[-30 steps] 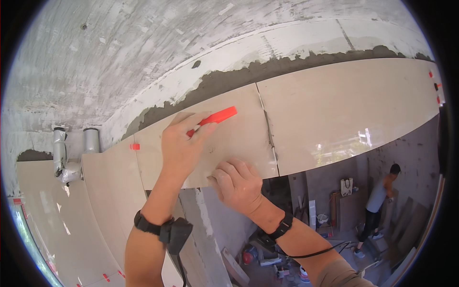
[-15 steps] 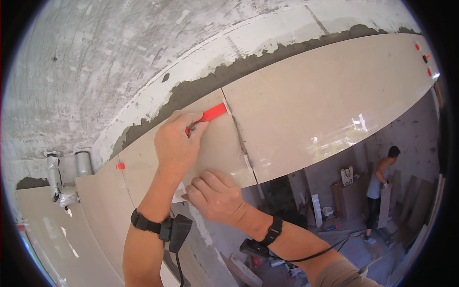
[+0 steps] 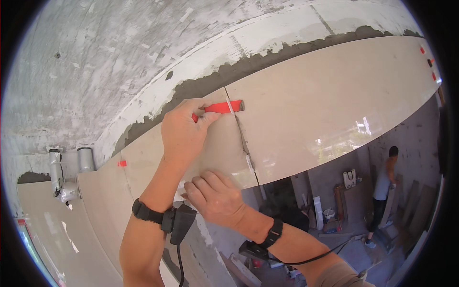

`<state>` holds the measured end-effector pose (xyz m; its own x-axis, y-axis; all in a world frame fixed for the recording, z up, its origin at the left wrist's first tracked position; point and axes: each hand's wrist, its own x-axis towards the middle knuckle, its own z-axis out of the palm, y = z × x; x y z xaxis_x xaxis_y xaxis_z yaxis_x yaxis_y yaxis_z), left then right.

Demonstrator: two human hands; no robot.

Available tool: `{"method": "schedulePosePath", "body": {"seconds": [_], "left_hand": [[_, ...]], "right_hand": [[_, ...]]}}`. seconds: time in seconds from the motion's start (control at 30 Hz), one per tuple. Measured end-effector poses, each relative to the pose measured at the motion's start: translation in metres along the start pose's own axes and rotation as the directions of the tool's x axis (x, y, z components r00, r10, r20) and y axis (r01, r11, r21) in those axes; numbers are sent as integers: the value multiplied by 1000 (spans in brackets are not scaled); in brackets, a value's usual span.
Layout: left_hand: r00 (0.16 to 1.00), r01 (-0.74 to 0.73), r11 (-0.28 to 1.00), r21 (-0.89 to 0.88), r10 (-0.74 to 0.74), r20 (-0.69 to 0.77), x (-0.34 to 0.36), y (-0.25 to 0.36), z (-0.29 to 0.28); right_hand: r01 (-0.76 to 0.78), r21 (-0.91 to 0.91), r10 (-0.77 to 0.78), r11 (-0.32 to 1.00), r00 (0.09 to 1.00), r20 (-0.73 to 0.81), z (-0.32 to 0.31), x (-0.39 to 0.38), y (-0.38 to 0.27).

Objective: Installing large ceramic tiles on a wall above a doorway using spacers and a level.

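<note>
My left hand (image 3: 184, 131) pinches a red plastic tile-levelling wedge (image 3: 218, 107) by its thick end. The wedge lies flat on the beige wall tiles and passes through a thin white levelling clip (image 3: 230, 106) standing in the joint. Its grey-smeared tip shows beyond the clip, over the large right tile (image 3: 325, 95). Lower along the same joint sits another white clip (image 3: 249, 163), with no wedge in it. My right hand (image 3: 214, 197) rests with curled fingers against the lower edge of the left tile (image 3: 217, 153). A small pale thing shows by its fingertips, too hidden to name.
Wet grey mortar (image 3: 201, 82) borders the tiles' upper edge below the rough ceiling. Another red wedge (image 3: 122, 163) sits at the left joint, near silvery pipes (image 3: 86, 160). At lower right, a person (image 3: 382, 184) stands among leaning boards. A black cable (image 3: 311, 258) hangs by my right forearm.
The red wedge has slid rightward through the upper clip, so its tip now sticks out past it. My left hand moved along with it. My right hand stays at the tile edge.
</note>
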<state>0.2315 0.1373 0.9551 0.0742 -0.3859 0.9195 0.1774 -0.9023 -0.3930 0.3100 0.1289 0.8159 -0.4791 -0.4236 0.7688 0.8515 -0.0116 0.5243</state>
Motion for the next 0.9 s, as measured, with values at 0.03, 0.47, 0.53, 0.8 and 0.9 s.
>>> {"method": "schedulePosePath", "body": {"seconds": [0.03, 0.47, 0.53, 0.8, 0.9], "left_hand": [[1000, -22, 997, 76, 21, 14, 2, 1, -3], [969, 70, 943, 326, -143, 203, 13, 40, 5], [964, 73, 920, 385, -164, 210, 14, 46, 7], [965, 100, 822, 560, -218, 147, 18, 59, 21], [965, 119, 810, 574, -231, 125, 18, 60, 27]], "right_hand": [[-12, 4, 12, 1000, 1000, -8, -1, 1, -2], [20, 31, -20, 999, 1000, -17, -1, -3, 4], [18, 55, -16, 998, 999, -42, 0, -3, 6], [-1, 162, 14, 987, 997, -80, -1, -2, 4], [5, 164, 7, 986, 998, -69, 1, -5, 5]]}}
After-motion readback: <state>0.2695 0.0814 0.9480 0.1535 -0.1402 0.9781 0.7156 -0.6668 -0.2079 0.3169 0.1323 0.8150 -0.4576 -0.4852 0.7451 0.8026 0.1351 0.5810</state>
